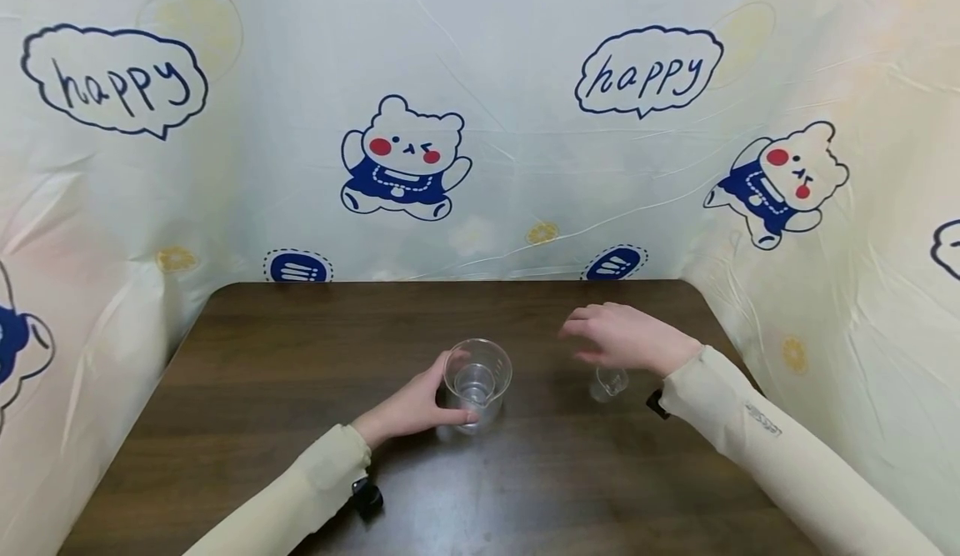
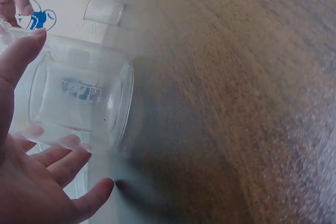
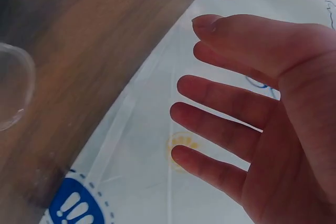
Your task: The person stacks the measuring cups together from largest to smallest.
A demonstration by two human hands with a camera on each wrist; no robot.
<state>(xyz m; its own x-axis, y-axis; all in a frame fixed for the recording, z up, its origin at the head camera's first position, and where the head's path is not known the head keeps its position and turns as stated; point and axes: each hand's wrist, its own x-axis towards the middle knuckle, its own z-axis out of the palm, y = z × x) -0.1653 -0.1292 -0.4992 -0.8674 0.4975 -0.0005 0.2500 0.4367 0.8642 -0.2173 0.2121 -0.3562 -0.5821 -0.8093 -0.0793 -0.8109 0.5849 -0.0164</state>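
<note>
A large clear glass beaker (image 1: 495,364) stands on the table with a smaller glass beaker (image 1: 474,383) nested inside it. My left hand (image 1: 416,402) holds the large beaker from its left side, thumb in front and fingers behind. In the left wrist view, white markings show through the glass of the large beaker (image 2: 126,103). A small beaker (image 1: 611,383) sits to the right on the tabletop. Just above and behind it hovers my right hand (image 1: 622,335), palm down, holding nothing. The right wrist view shows its fingers (image 3: 220,93) spread and loosely extended.
The dark wooden table (image 1: 300,331) ends at a back edge against a pale printed curtain (image 1: 517,81), which also hangs along both sides. Black wrist devices (image 1: 367,496) sit below the sleeves.
</note>
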